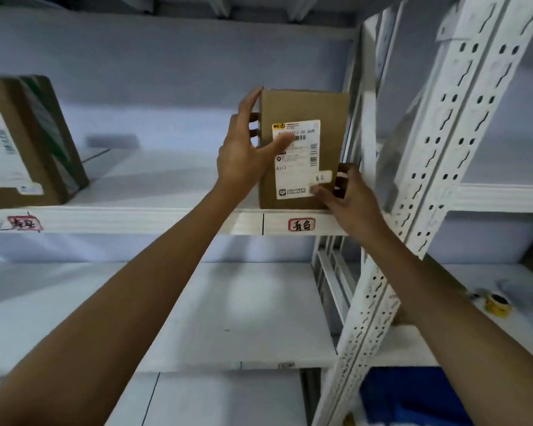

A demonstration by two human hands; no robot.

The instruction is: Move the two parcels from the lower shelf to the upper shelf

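The small cardboard parcel (302, 149) stands upright on the upper shelf (136, 219), beside the perforated upright (437, 179). Left hand (243, 152) grips its left edge, right hand (348, 195) its lower right corner — it looks rigid and light, best held by opposite sides.

1. On the white shipping label (296, 158) of the upright parcel (303, 149) I read "A313" and a barcode line ending "13 00 60R"; its finer print blurs.
2. On the upper shelf edge (166, 221) I see a red-framed tag (301, 224) reading "青岛"; another red tag (23, 223) further left stays illegible.
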